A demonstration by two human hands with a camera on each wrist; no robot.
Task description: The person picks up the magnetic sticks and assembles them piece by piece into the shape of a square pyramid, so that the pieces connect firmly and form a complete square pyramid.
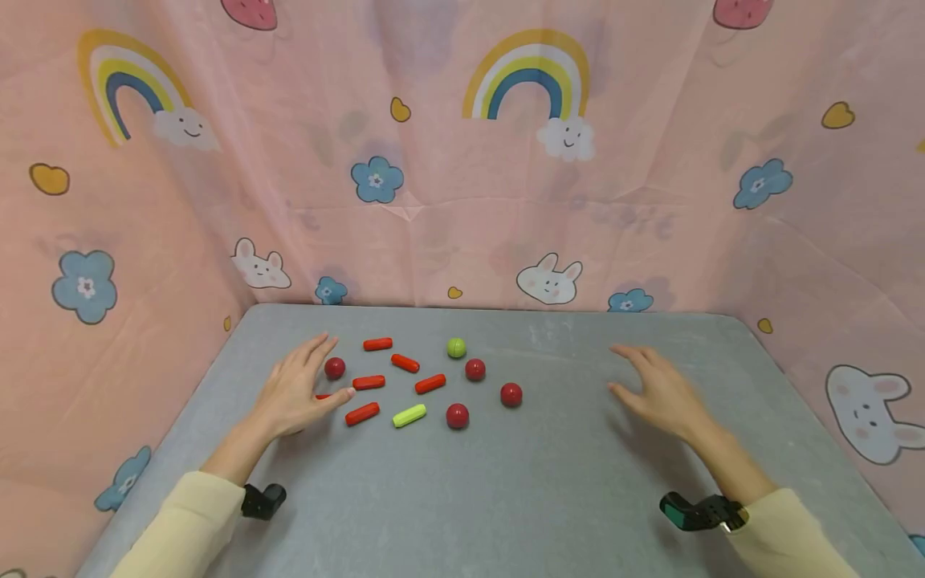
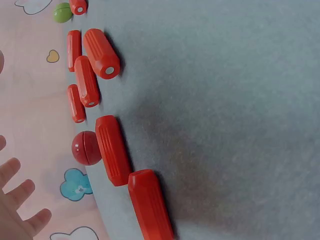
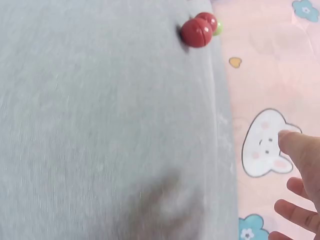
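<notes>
My left hand (image 1: 292,393) hovers over the left side of the grey table with fingers spread, holding nothing. Near it lie several short, ridged red sticks (image 1: 362,413), some with a pale round dot on the end (image 2: 109,70). Part of one is hidden behind that hand. A red ball (image 1: 335,368) sits just beyond its fingers. One yellow-green stick (image 1: 409,415) lies farther right. More red balls (image 1: 458,416) and a green ball (image 1: 456,348) are around the middle; a seam runs round the red ball in the left wrist view (image 2: 86,148). On the right, my right hand (image 1: 661,393) is raised, its fingers extended and nothing in them.
The grey table (image 1: 549,498) ends at a pink printed cloth (image 1: 448,233), which hangs behind it and along both sides. Each wrist carries a small black camera mount, as on the left wrist (image 1: 263,502) and the right wrist (image 1: 701,511).
</notes>
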